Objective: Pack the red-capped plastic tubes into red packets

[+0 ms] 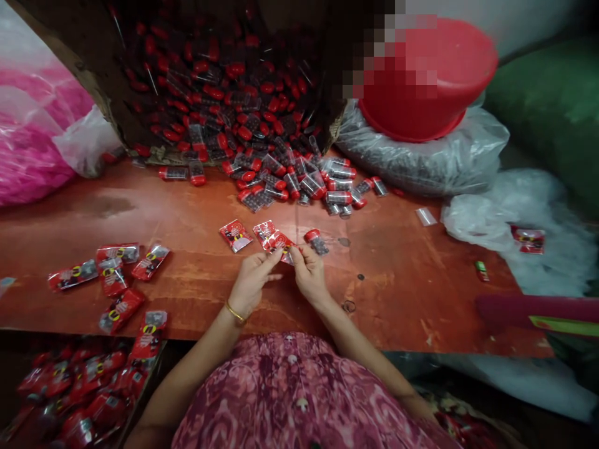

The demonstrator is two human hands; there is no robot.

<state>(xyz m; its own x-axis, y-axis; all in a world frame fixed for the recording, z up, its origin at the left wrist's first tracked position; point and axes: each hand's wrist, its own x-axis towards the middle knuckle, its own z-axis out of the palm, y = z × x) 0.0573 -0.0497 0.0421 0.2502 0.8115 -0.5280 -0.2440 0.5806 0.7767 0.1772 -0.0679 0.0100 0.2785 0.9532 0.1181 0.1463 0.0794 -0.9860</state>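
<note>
Between my two hands, over the near middle of the table, is a small red printed packet (281, 242). My left hand (253, 277) pinches its left side, and a gold bangle circles that wrist. The right side is pinched by the fingers of my right hand (307, 272). Just beyond, another red packet (262, 232) lies partly under the held one, and a flat red packet (236, 236) rests to its left. A small clear tube with a red cap (316, 241) lies beside my right fingertips, dark beads visible inside.
A tipped cardboard box (112, 106) spills red-capped tubes (299, 178) onto the table (397, 280). Filled red packets (119, 308) lie at left, above a container of more packets (88, 386). A red tub (421, 87) sits on a clear bag (421, 162). Pink bags (37, 137) stand far left.
</note>
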